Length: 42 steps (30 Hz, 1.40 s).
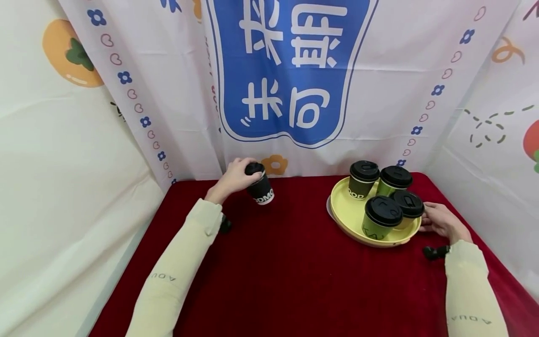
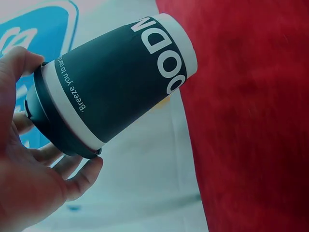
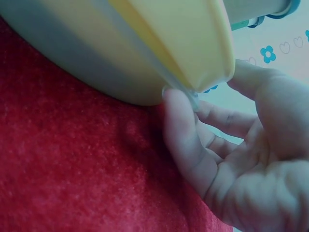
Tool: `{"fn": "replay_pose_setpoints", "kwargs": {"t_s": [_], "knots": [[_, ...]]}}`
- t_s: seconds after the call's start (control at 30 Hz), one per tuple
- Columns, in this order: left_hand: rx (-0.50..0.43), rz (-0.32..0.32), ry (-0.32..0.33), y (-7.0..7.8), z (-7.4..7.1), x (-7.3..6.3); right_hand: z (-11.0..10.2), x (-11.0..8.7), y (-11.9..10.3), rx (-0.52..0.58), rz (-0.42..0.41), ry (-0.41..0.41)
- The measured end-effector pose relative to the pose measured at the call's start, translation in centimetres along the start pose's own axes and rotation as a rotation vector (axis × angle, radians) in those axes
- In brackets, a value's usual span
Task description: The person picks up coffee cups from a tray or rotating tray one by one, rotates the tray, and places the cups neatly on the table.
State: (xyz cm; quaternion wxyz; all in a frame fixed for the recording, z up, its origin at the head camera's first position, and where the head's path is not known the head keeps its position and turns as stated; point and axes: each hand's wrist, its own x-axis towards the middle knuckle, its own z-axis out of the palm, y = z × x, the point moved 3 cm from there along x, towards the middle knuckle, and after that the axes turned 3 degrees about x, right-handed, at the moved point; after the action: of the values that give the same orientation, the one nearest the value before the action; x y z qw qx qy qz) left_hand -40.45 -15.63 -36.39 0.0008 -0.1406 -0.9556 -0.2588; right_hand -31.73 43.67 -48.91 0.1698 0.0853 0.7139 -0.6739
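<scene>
My left hand [image 1: 236,175] grips a black paper cup [image 1: 260,189] from above, fingers and thumb around its black lid [image 2: 53,116]. The cup leans, and white lettering shows on its side; whether its base touches the cloth I cannot tell. At the right, my right hand [image 1: 441,220] holds the rim of a round yellow tray [image 1: 347,213] between its fingers. On that tray stand several lidded cups: a black cup [image 1: 359,187] at the back left, a green cup [image 1: 374,228] in front, and others beside them, partly hidden.
Red cloth [image 1: 278,281] covers the table. A printed curtain [image 1: 177,93] hangs along the back, with white walls of fabric at both sides. A greyish base [image 3: 96,72] shows beneath the tray's rim.
</scene>
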Motion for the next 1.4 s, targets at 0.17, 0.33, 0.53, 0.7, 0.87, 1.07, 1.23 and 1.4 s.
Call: {"fn": "replay_pose_setpoints", "kwargs": {"t_s": [0.17,0.33,0.53,0.7,0.87,1.07,1.23,1.4], "knots": [[0.062,-0.018,0.018,-2.8,-1.6,-1.1,0.2,0.2,-0.1,0.003,0.000,-0.009],[0.133,-0.041,0.039,-5.2,-2.9,-2.2,0.4,0.4,-0.2,-0.001,-0.001,-0.020],[0.173,-0.071,0.043,-7.4,-4.2,-3.3,0.2,0.2,0.0,-0.014,0.003,-0.002],[0.208,-0.090,0.044,-8.7,-5.6,-3.9,0.0,0.0,0.1,-0.019,-0.009,0.001],[0.217,-0.111,0.093,-10.3,-7.2,-5.0,0.0,0.1,0.4,-0.008,-0.001,-0.003],[0.212,-0.108,0.126,-12.3,-8.0,-6.1,0.0,0.1,0.3,-0.006,-0.010,-0.004],[0.220,-0.131,0.119,-13.6,-7.6,-6.9,0.0,0.2,0.1,-0.009,-0.006,-0.009],[0.246,-0.146,0.103,-14.4,-7.1,-7.6,-0.1,0.3,0.3,-0.011,-0.003,-0.009]]}}
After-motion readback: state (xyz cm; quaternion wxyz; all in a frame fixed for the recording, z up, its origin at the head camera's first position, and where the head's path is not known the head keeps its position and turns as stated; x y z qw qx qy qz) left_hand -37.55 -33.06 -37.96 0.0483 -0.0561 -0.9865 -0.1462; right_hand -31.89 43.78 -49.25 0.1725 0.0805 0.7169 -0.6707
